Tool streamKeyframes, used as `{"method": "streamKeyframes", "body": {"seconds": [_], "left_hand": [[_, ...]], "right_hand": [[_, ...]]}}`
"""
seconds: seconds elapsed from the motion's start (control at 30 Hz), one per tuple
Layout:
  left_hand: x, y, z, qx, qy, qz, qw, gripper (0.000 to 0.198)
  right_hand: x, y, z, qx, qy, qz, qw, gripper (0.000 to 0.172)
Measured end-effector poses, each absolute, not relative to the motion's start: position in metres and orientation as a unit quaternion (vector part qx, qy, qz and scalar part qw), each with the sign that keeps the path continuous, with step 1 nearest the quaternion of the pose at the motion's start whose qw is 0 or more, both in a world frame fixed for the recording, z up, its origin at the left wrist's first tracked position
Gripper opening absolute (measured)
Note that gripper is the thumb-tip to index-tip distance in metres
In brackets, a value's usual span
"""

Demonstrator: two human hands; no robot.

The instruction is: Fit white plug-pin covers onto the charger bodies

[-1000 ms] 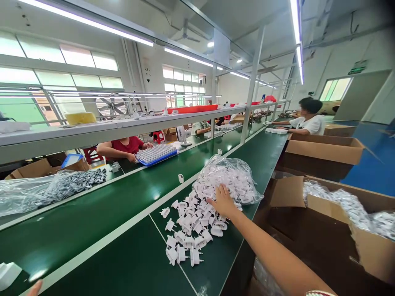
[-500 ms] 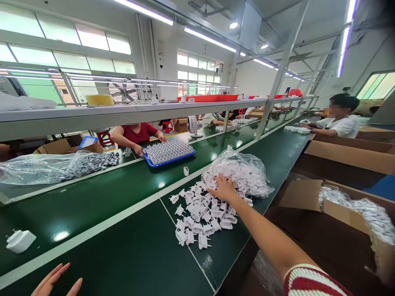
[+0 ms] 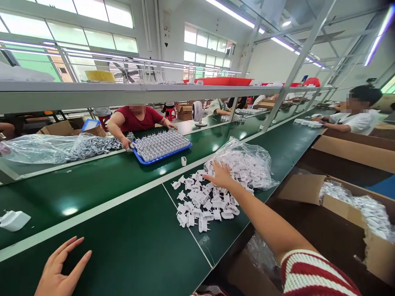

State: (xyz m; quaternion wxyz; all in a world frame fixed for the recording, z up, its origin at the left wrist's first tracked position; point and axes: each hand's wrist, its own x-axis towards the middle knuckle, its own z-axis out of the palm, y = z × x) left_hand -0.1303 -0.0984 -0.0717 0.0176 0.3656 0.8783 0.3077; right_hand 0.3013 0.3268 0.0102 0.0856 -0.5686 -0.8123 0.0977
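view: head camera, looking along the green belt [image 3: 123,246].
right hand: the right hand [image 3: 220,176] is stretched out palm down. its fingers are fanned apart on the white plug pieces [image 3: 200,201], right at the mouth of the clear bag [image 3: 247,164]. it grips nothing that i can see.
left hand: the left hand [image 3: 58,271] lies flat on the belt by the near edge, fingers a little apart, holding nothing.
where the pieces are: a loose heap on the belt, between the white stripe and the near edge, touching the bag's opening.
doing it well: to my eye a flat palm and wide fingers suit raking a heap like this. a low, gentle pull seems wise, since the belt's edge is just beside the heap and the pins look apt to snag. the bag's film could drag along with the hand.
clear bag: on its side, mouth toward the person, well filled with the same white pieces.
blue tray: the blue tray [image 3: 166,155] sits across the belt before a co-worker in red [image 3: 135,119]. it is packed with rows of pieces standing pins up.
far bag: a long clear bag [image 3: 37,148] at the left holds darker grey pieces.
cardboard box: the cardboard box [image 3: 379,255] right of the belt is open, with bagged white pieces [image 3: 354,197] inside.
further box: a second open box [image 3: 354,150] lies beyond it; i cannot tell what it contains.
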Motion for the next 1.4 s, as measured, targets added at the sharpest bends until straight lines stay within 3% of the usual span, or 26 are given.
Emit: {"method": "streamKeyframes", "body": {"seconds": [0.1, 0.23, 0.3, 0.57, 0.77, 0.9, 0.97, 1.03, 1.2, 1.3, 1.4], "left_hand": [[-0.124, -0.095, -0.061, 0.368, 0.858, 0.354, 0.051, 0.052], [-0.119, -0.092, -0.054, 0.377, 0.848, 0.368, 0.054, 0.057], [-0.116, -0.093, -0.051, 0.383, 0.844, 0.373, 0.054, 0.055], [-0.108, -0.096, -0.05, 0.398, 0.828, 0.393, 0.043, 0.043], [-0.101, -0.092, -0.046, 0.425, 0.802, 0.416, 0.055, 0.047], [-0.064, -0.09, -0.034, 0.483, 0.775, 0.391, 0.118, 0.072], [-0.038, -0.084, -0.029, 0.515, 0.752, 0.369, 0.181, 0.096], [-0.015, -0.072, -0.026, 0.521, 0.737, 0.376, 0.207, 0.105], [0.012, -0.047, -0.033, 0.516, 0.724, 0.423, 0.178, 0.059], [0.008, -0.044, -0.042, 0.514, 0.72, 0.427, 0.187, 0.056], [-0.002, -0.045, -0.048, 0.518, 0.727, 0.412, 0.182, 0.059]], "right_hand": [[0.259, 0.331, 0.022, -0.519, -0.843, 0.11, 0.094, 0.086], [0.197, 0.337, 0.039, -0.478, -0.861, 0.138, 0.109, 0.048], [0.172, 0.336, 0.048, -0.469, -0.861, 0.152, 0.122, 0.038], [0.124, 0.289, 0.07, -0.41, -0.871, 0.205, 0.177, 0.039], [0.114, 0.235, 0.051, -0.334, -0.893, 0.274, 0.127, 0.039], [0.114, 0.181, 0.03, -0.236, -0.911, 0.332, 0.057, 0.032], [0.116, 0.154, 0.022, -0.198, -0.914, 0.351, 0.051, 0.03], [0.12, 0.131, 0.015, -0.178, -0.912, 0.365, 0.06, 0.032], [0.13, 0.099, 0.003, -0.166, -0.893, 0.411, 0.073, 0.043], [0.138, 0.116, 0.002, -0.186, -0.889, 0.411, 0.073, 0.05], [0.149, 0.162, 0.005, -0.265, -0.891, 0.353, 0.107, 0.039]]}}
